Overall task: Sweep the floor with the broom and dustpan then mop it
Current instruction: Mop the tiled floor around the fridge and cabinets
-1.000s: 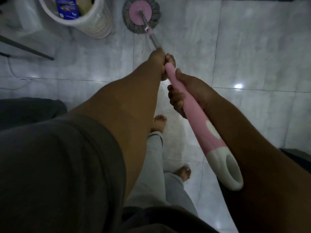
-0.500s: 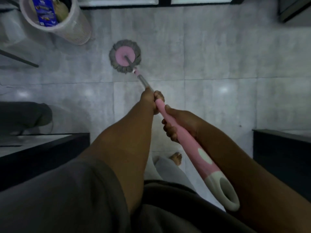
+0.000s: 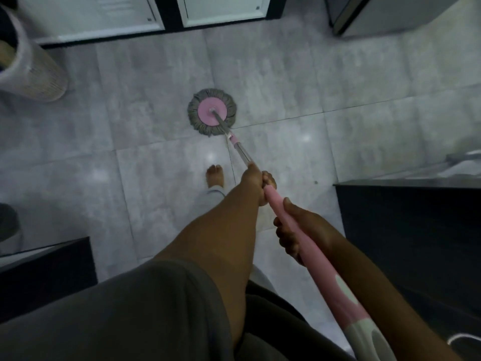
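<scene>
Mop farther from basket | head: grey fringe, pink disc

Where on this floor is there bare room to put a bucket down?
Bare tiles lie right of the mop head, between the white cabinets and the dark counter; more between basket and mop head. Crowded near the foot.
</scene>
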### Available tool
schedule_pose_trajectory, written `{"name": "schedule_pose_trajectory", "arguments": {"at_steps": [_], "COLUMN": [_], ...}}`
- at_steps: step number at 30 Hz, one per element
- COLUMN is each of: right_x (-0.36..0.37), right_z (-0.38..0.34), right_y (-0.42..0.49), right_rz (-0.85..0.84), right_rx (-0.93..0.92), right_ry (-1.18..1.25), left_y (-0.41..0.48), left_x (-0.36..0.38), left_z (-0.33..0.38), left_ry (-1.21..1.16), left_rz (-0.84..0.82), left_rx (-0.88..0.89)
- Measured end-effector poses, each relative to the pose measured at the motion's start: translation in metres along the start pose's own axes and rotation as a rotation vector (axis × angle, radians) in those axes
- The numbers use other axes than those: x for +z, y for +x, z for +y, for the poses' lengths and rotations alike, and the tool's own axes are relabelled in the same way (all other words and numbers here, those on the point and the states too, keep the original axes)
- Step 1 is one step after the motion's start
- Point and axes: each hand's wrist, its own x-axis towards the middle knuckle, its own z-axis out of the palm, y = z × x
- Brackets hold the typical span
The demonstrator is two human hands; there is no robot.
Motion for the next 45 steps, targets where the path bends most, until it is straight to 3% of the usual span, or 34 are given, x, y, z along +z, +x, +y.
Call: {"name": "schedule_pose_trajectory", "arguments": {"at_steps": [4, 13, 18, 26, 35, 45], "right_x": [0.002, 0.065, 0.076, 0.05, -0.023, 0.066], "right_z": [-0.061, -0.25, -0.315, -0.337, -0.341, -0.332], "right_y": [0.008, 0.037, 0.042, 0.036, -0.023, 0.03], "right_rz": [0.01, 0.015, -0.008, -0.035, -0.006, -0.038], "right_rx": [-0.006, 0.038, 0.078, 0.135, 0.251, 0.429], "right_ry": [-0.008, -0.088, -0.111, -0.194, -0.669, -1.103], "left_y": [0.009, 0.015, 0.014, 0.021, 0.026, 0.001], "left_x": [0.041, 0.132, 0.168, 0.192, 0.21, 0.108], "left_z": [0.041, 0.207, 0.254, 0.245, 0.137, 0.156], "left_ry": [0.003, -0.056, -0.112, -0.228, -0.65, -1.164], "left_rz": [0.002, 0.036, 0.043, 0.013, -0.107, -0.12], "left_rx": [0.025, 0.075, 0.113, 0.132, 0.212, 0.311]}}
